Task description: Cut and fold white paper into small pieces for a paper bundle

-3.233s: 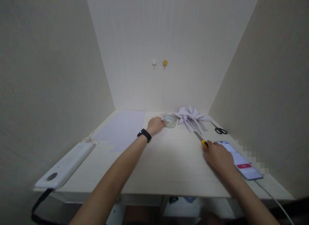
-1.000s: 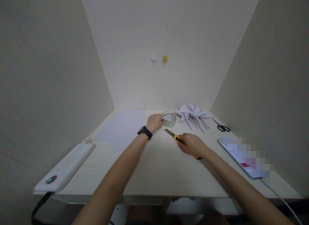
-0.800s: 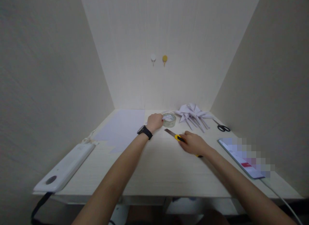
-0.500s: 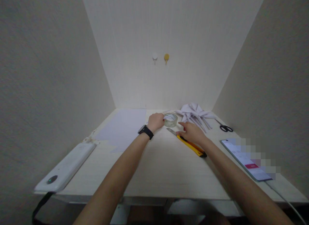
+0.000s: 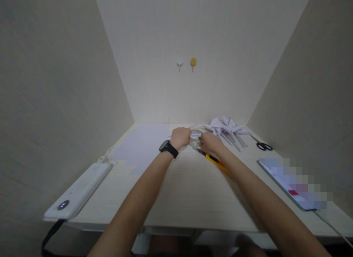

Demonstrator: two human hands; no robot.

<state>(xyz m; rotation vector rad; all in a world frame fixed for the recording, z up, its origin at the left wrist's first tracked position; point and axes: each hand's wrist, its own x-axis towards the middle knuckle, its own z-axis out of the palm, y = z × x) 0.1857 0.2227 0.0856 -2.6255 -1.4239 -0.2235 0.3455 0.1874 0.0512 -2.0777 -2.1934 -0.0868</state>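
Desk (image 5: 176,190): pale wood-grain top set in a three-walled alcove; bears everything listed below.

Sheet of paper (image 5: 143,143): flat at the back left, unmoved across the frames.

White device (image 5: 79,190): long body at the left front edge, dark strap hanging off the desk.

Phone (image 5: 289,179): right front, cable attached (screen blurred).

Folded paper pieces (image 5: 227,127): heap at the back right, with scissors (image 5: 263,144) well apart to its right.

Utility knife (image 5: 213,158): yellow, blade out, lying free on the desk under the right forearm. A second ago the right hand held it; it has since been set down.

Left hand (image 5: 180,136): watch at the wrist, fingers curled closed against the left side of the tape roll, as in the earlier frames.

Right hand (image 5: 208,141): has crossed from the knife to the roll; fingers bent at its right side, touching it (whether they pinch a tape end cannot be told).

Tape roll (image 5: 195,140): clear, back centre of the desk, now between both hands. Judgement: the work has passed from fetching the knife to handling the tape.
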